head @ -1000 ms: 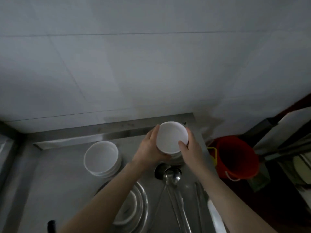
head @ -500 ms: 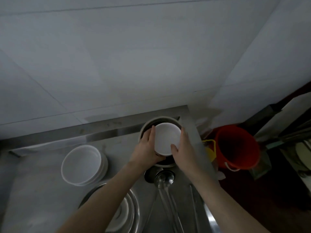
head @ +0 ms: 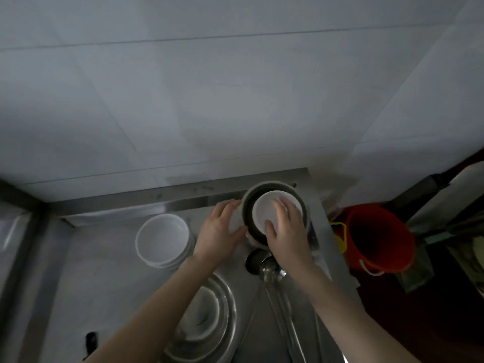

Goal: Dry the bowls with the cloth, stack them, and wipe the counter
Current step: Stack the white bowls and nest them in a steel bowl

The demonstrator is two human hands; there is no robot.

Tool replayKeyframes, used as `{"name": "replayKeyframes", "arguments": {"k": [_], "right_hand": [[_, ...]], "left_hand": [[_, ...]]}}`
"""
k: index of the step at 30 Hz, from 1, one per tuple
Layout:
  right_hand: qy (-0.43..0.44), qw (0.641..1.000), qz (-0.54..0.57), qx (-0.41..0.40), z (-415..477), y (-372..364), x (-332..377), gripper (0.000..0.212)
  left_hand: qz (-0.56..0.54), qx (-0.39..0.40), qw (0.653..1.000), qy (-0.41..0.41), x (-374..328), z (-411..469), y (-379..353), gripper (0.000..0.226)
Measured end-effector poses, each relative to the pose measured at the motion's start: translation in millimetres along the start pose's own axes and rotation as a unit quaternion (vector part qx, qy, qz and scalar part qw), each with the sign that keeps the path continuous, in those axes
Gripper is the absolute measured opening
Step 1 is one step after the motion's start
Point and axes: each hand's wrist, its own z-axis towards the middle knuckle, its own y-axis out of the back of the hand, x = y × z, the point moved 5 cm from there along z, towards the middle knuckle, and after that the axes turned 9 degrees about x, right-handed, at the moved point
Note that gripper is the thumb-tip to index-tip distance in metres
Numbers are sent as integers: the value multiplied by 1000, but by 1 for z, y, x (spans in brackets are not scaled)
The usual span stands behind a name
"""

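Head view, dim. R hand point(head: 286, 231) lies over the white bowl point(head: 262, 213), fingers inside, thumb on near rim, apparently pinching it; bowl sits in the dark pot point(head: 248, 205) at the counter's point(head: 104, 284) back-right corner. L hand point(head: 218, 231) clasps the pot's wall. Risks: wet rim slips & chips vs. pot; no cloth visible, so bowl may join the bowl stack point(head: 162, 239) undried.

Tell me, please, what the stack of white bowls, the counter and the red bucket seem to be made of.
Stack of white bowls: ceramic or melamine, I cannot tell which; smooth, plain white, thick rims. Counter: stainless steel, it seems; grey metal with dull reflections. Red bucket: probably plastic; even orange-red colour, thin wall.
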Motion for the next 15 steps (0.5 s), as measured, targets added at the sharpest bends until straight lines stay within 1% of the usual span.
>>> {"name": "replayKeyframes", "arguments": {"k": [2,4,5,7,10,12,15], "right_hand": [[44,998,31,14,-1,-14,27,42],[69,994,59,59,-3,-34,52,44],[74,990,68,95,-5,-45,64,47],[75,980,73,171,-9,-68,84,58],[48,962,99,249,-11,-97,105,77],[37,954,111,274,-9,-113,114,87],[34,947,94,304,-6,-134,124,102]], "left_hand": [[4,-50,998,26,18,-21,24,53],[-7,-78,995,54,42,-42,45,53],[-13,-77,994,75,56,-52,54,56],[-10,-57,992,111,83,-71,67,67],[-11,-25,990,141,118,-91,81,91],[-25,-1,987,161,137,-98,85,105],[-73,32,980,181,160,-102,84,117]]}}
